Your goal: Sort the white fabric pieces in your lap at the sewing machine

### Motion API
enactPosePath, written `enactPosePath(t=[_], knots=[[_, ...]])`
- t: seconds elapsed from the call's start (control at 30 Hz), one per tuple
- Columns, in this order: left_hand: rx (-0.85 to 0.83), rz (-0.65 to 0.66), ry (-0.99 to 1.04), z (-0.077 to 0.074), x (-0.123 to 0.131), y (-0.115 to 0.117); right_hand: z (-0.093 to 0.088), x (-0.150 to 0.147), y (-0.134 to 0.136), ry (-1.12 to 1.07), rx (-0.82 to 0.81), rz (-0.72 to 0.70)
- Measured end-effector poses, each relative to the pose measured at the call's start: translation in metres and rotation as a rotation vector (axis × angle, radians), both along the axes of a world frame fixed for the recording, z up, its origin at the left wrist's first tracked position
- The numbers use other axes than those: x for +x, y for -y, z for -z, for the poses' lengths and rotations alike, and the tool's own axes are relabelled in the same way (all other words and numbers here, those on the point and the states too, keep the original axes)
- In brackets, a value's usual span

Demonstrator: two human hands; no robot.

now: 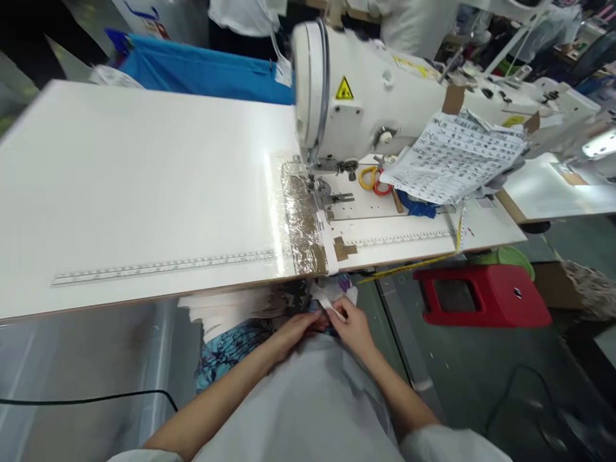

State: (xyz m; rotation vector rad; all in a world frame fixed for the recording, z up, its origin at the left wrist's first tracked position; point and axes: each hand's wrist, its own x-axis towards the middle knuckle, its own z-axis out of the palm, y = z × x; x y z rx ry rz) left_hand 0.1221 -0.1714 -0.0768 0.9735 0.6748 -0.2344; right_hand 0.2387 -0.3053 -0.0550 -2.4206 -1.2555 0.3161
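Below the near edge of the white worktop, at about 6 o'clock in view, both hands meet in the lap: right hand pinches a small white fabric piece between fingertips, left hand lies curled against the same bundle, its grip hidden from view. White sewing machine stands at 12 to 1 o'clock, with printed paper sheet at 2 o'clock, red stool at 4 o'clock, and taped ruler at 9 o'clock.
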Motion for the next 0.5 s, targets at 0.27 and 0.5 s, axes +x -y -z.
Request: enactPosePath(t=[0.27, 0.5], knots=[[0.027, 0.184, 0.167, -0.067, -0.001, -0.019, -0.062, 0.001, -0.013, -0.06, 0.469, -0.26], [0.565, 0.368, 0.312, -0.125, -0.054, -0.095, -0.084, 0.029, -0.013, -0.358, 0.222, -0.54]])
